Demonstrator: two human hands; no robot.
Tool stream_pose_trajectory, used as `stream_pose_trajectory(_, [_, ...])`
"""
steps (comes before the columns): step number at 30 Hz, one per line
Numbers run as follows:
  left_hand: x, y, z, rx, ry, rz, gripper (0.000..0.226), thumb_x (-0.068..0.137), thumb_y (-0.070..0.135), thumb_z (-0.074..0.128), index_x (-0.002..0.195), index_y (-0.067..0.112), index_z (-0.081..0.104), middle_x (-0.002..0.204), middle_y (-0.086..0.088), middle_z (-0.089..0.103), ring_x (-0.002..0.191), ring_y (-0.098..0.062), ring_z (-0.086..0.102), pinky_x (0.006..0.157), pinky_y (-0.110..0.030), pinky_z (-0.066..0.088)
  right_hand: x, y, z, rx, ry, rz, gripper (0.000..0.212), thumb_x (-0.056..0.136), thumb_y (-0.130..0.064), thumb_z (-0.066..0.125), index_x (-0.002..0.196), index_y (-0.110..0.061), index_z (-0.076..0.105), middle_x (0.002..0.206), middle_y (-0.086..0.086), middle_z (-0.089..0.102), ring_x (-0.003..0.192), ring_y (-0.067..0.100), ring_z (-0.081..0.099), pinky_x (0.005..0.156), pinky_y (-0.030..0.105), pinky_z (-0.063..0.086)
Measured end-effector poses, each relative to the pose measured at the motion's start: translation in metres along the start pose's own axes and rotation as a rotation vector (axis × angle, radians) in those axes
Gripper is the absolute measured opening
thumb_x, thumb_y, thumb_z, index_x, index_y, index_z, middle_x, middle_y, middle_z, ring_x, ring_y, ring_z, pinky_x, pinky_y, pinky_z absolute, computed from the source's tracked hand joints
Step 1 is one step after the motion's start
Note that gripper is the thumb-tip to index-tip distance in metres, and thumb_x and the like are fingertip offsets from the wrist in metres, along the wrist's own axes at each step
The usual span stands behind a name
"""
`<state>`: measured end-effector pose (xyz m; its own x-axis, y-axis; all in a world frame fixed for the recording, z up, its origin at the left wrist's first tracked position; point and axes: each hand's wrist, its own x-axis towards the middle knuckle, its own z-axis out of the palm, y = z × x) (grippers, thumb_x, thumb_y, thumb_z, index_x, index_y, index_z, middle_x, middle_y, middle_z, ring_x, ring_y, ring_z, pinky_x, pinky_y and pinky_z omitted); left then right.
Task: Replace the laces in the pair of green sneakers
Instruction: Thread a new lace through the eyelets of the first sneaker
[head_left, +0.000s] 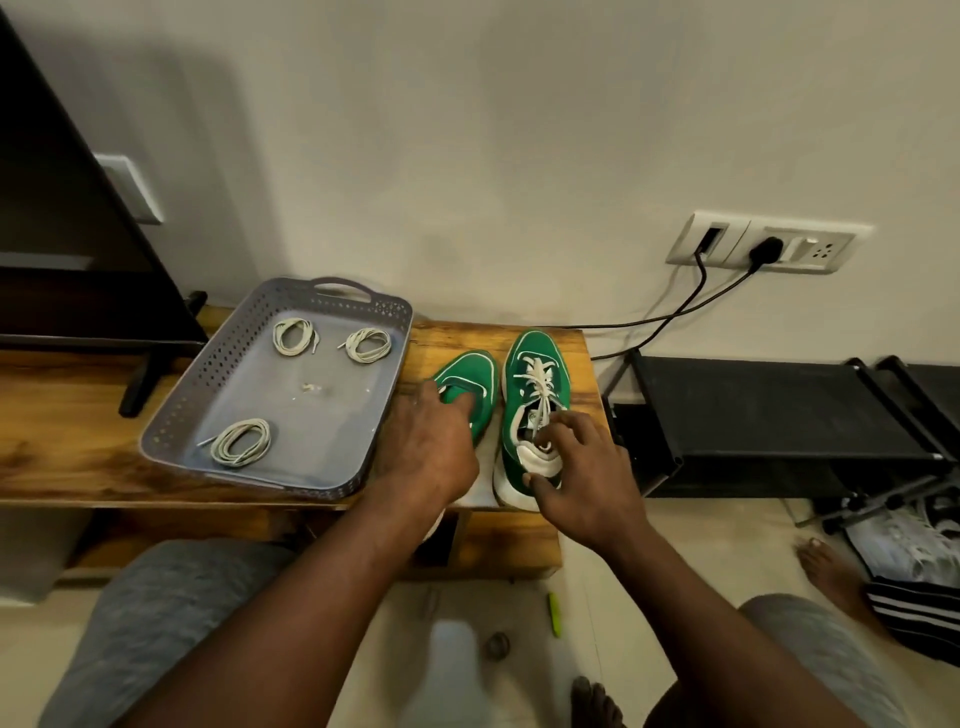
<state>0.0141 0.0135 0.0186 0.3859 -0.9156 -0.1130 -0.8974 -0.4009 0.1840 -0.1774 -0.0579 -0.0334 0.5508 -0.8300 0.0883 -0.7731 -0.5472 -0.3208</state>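
Head view: the pair of green sneakers sits side by side on the wooden worktop, toes pointing away from the person. The left sneaker lies under the left hand, which covers its rear half. The fingers bend down toward the opening, but the back of the hand hides them, so I cannot tell whether they grip anything. No lace shows on the part of this shoe left uncovered. The right sneaker carries white laces, loosely crossed. The right hand grips its heel, thumb against the side and curled fingers over the collar.

Just left of the left hand stands a grey perforated tray holding three coiled lace bundles; small scraps on its floor are too small to make out. Right of the right hand, off the worktop, is a black rack, cut off at the edge of the frame.
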Motion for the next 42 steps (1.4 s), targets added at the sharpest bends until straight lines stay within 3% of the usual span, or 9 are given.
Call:
stream_pose_trajectory(5, [0.008,-0.009,0.016,-0.073,-0.156,0.022,0.058,0.097,0.02,0.068,0.148,0.041,0.05,0.135,-0.009,0.064,0.117,-0.031,0.064,0.086,-0.041,0.059,0.005,-0.011,0.006,-0.049,0.073,0.015,0.049,0.084,-0.055,0.07,0.125,-0.03,0.061,0.143,-0.005,0.051,0.14,0.021,0.042,0.104,0.052,0.047])
stream_pose_trajectory(11, [0.019,-0.02,0.031,-0.205,-0.081,0.125,0.049,0.097,0.021,0.071,0.142,0.039,0.06,0.127,-0.007,0.07,0.111,-0.029,0.067,0.086,-0.04,0.061,0.004,-0.013,0.015,-0.198,-0.017,0.025,0.045,0.09,-0.047,0.07,0.128,-0.024,0.064,0.141,-0.001,0.06,0.151,0.026,0.034,0.104,0.053,0.048])
stream_pose_trajectory(14, [0.019,-0.025,0.033,-0.266,-0.024,0.211,0.05,0.103,0.028,0.063,0.151,0.037,0.05,0.127,-0.006,0.071,0.11,-0.029,0.067,0.086,-0.039,0.059,0.004,-0.013,0.016,-0.215,-0.027,0.031,0.043,0.089,-0.047,0.07,0.125,-0.023,0.064,0.14,0.0,0.061,0.152,0.027,0.032,0.104,0.054,0.048])
stream_pose_trajectory(18, [0.004,-0.042,0.02,-0.357,-0.096,0.299,0.06,0.105,0.049,0.054,0.161,0.037,0.034,0.141,-0.003,0.063,0.125,-0.027,0.059,0.098,-0.041,0.053,0.003,-0.018,0.013,-0.205,-0.045,0.044,0.042,0.09,-0.046,0.07,0.125,-0.022,0.064,0.142,0.001,0.06,0.153,0.027,0.03,0.106,0.054,0.046])
stream_pose_trajectory(22, [-0.017,-0.059,0.001,-0.205,-0.174,0.395,0.082,0.094,0.052,0.07,0.162,0.039,0.026,0.148,0.002,0.057,0.135,-0.023,0.047,0.107,-0.04,0.044,0.001,-0.023,0.01,-0.179,-0.041,0.045,0.042,0.09,-0.044,0.07,0.125,-0.021,0.064,0.142,0.002,0.06,0.153,0.028,0.029,0.107,0.055,0.046])
stream_pose_trajectory(27, [-0.019,-0.038,-0.005,-0.071,-0.165,0.314,0.056,0.095,0.035,0.074,0.147,0.038,0.052,0.146,0.0,0.06,0.138,-0.032,0.047,0.107,-0.041,0.04,0.005,-0.018,0.016,-0.119,-0.033,0.023,0.045,0.085,-0.042,0.071,0.125,-0.021,0.065,0.133,0.005,0.064,0.149,0.034,0.034,0.107,0.057,0.048])
stream_pose_trajectory(32, [-0.02,-0.011,0.007,-0.049,-0.12,0.26,0.051,0.097,0.039,0.07,0.147,0.039,0.057,0.145,0.004,0.064,0.138,-0.028,0.05,0.114,-0.044,0.034,0.009,-0.01,0.016,-0.033,-0.05,0.06,0.046,0.085,-0.039,0.074,0.129,-0.024,0.068,0.137,0.0,0.063,0.151,0.03,0.027,0.105,0.052,0.049])
stream_pose_trajectory(37, [-0.022,-0.004,0.016,-0.187,-0.115,0.087,0.052,0.089,0.04,0.078,0.139,0.045,0.062,0.135,0.002,0.068,0.122,-0.023,0.063,0.104,-0.042,0.052,0.01,0.0,0.01,0.095,-0.076,0.037,0.041,0.088,-0.037,0.072,0.127,-0.027,0.069,0.138,-0.004,0.063,0.153,0.027,0.022,0.106,0.05,0.045])
stream_pose_trajectory(42, [-0.022,0.002,0.015,-0.172,-0.137,0.068,0.053,0.092,0.033,0.078,0.14,0.045,0.061,0.139,0.0,0.066,0.122,-0.023,0.064,0.1,-0.042,0.056,0.005,0.008,0.006,0.214,-0.079,0.007,0.041,0.092,-0.031,0.069,0.133,-0.026,0.066,0.145,-0.006,0.059,0.157,0.021,0.017,0.109,0.051,0.044])
